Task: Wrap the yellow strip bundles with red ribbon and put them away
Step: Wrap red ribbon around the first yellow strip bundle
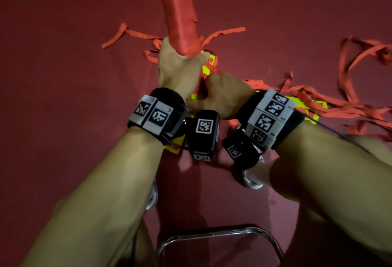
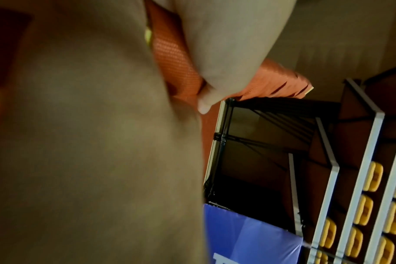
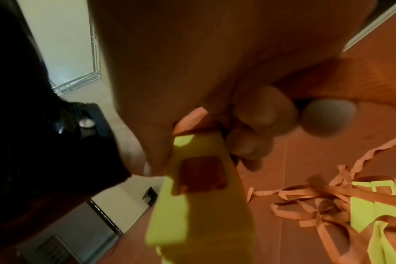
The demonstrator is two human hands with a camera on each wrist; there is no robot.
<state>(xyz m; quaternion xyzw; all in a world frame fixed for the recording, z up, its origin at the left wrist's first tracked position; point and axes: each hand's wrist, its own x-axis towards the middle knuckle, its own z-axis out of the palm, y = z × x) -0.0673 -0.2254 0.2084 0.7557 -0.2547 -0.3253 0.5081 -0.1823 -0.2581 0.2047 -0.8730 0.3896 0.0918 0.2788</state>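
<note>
My left hand grips a long bundle wrapped in red ribbon, which points away from me. In the left wrist view the woven ribbon runs under my thumb, with a sliver of yellow beside it. My right hand sits just behind the left, fingers curled round a bare yellow strip bundle with a square cut-out. A bit of ribbon is pinched in the same grip. Yellow shows between and under both hands.
Loose red ribbon lengths lie tangled on the red surface to the right and behind my hands. More yellow strips lie under them at the right. A chrome frame curves below my forearms.
</note>
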